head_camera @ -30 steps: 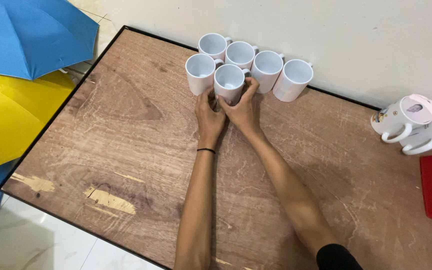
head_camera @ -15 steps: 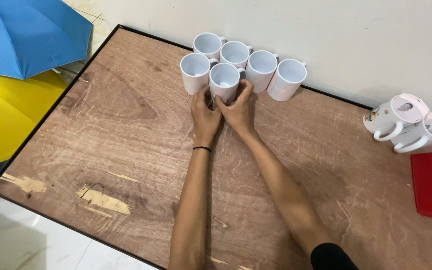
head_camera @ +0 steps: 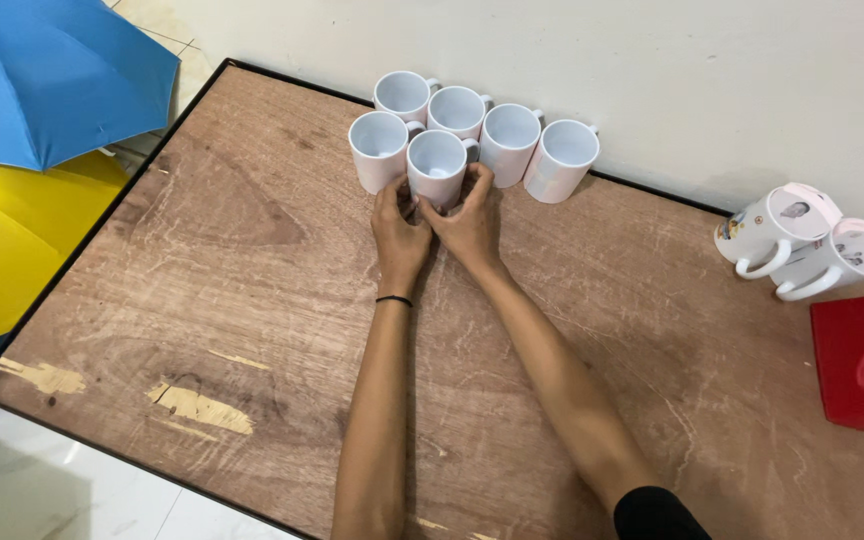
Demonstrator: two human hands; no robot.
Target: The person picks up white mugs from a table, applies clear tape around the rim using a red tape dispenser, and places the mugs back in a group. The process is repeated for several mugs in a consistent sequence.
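Several white mugs stand upright in a cluster at the far edge of a brown wooden table (head_camera: 252, 330). Both my hands wrap around the nearest one, a white mug (head_camera: 437, 160) in the front row. My left hand (head_camera: 400, 232) holds its left side and my right hand (head_camera: 467, 222) its right side. A second front-row mug (head_camera: 378, 146) stands just left of it. Behind them, more mugs (head_camera: 510, 140) line the wall. A black band circles my left wrist.
Two printed mugs (head_camera: 802, 245) lie on their sides at the table's right edge, with a red object (head_camera: 862, 360) below them. An open blue umbrella (head_camera: 47, 70) and a yellow umbrella (head_camera: 7, 240) sit left of the table. A pale wall backs the table.
My hands have stayed wrapped around the front mug. The view has shifted slightly, so the mugs and table sit a little differently in the picture.
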